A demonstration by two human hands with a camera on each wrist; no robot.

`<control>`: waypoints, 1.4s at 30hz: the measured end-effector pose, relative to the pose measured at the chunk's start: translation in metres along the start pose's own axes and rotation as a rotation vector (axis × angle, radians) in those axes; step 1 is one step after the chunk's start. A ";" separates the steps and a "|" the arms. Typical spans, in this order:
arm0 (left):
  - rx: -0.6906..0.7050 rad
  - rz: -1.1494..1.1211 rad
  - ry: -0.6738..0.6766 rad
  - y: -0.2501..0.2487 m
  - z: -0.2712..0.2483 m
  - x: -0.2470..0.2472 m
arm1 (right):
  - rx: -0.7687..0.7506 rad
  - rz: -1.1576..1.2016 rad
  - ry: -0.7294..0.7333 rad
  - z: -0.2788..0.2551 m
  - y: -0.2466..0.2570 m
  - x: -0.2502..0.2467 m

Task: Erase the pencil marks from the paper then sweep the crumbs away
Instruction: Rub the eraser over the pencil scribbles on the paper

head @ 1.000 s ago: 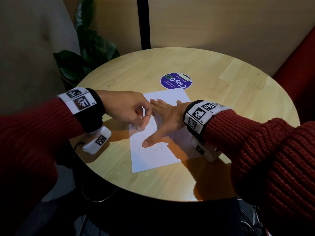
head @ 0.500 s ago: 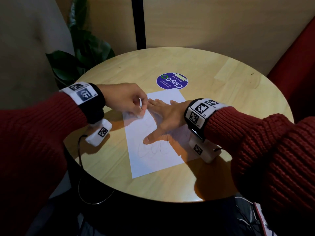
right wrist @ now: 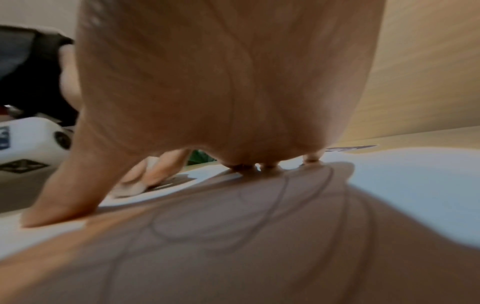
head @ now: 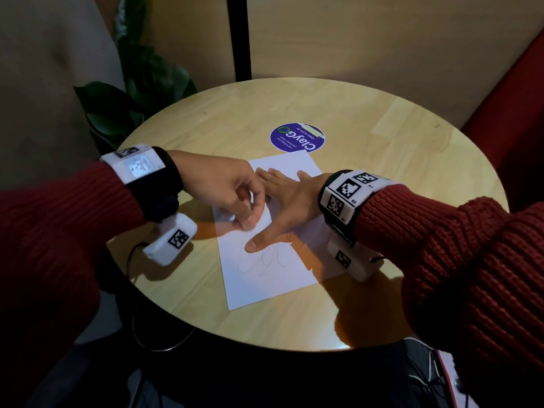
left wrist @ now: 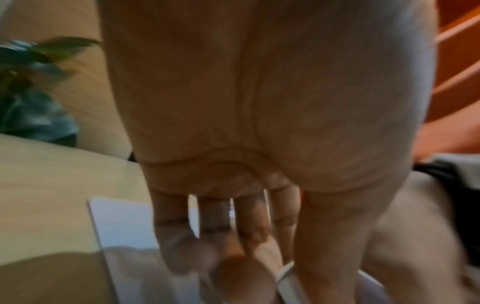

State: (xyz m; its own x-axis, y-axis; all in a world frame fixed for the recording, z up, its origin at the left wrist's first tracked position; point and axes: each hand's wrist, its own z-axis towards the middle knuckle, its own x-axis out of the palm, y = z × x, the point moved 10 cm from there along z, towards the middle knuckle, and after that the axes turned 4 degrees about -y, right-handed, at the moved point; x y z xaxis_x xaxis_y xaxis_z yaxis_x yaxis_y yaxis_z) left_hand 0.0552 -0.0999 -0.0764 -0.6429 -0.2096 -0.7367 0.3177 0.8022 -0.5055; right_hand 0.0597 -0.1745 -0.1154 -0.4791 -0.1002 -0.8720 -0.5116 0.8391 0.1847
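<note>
The erasing step looks to be in hand, with the sweeping not yet begun. The person's left hand point(head: 226, 189) has its fingers curled and pinched down on the white rectangular sheet of paper point(head: 265, 278); what they pinch is pale and small, probably an eraser, but I cannot tell for sure. The right hand point(head: 290, 206) lies flat with fingers spread wide, thumb pressing the sheet, pinning it against the round pale wooden table point(head: 397, 160).

Faint looping grey pencil marks point(head: 259, 262) remain just nearer the person than the right thumb, and more run under the right palm point(right wrist: 285, 216). So the next move, I judge, calls for working the left hand's rubbing toward those loops, shifting the right hand off them while keeping the paper held. No crumbs can be made out.

Beyond both hands, touching the paper's far edge, lies a round blue sticker point(head: 297, 138) reading "ClayGo"; its smaller lines are too small to read
</note>
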 end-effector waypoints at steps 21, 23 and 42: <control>0.072 0.032 -0.067 -0.005 -0.006 -0.001 | 0.014 -0.027 0.012 -0.001 0.000 -0.001; 0.068 0.008 0.056 -0.009 -0.011 0.013 | 0.024 -0.042 0.014 0.000 -0.001 0.000; 0.001 0.069 -0.128 0.006 0.010 -0.020 | 0.019 0.058 0.006 -0.017 -0.011 -0.012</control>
State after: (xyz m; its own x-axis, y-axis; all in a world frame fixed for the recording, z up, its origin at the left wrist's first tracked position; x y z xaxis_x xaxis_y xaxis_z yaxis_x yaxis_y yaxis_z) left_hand 0.0767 -0.0964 -0.0695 -0.5252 -0.2240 -0.8210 0.3589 0.8164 -0.4524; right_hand 0.0592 -0.1914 -0.0995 -0.5114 -0.0545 -0.8576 -0.4698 0.8533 0.2260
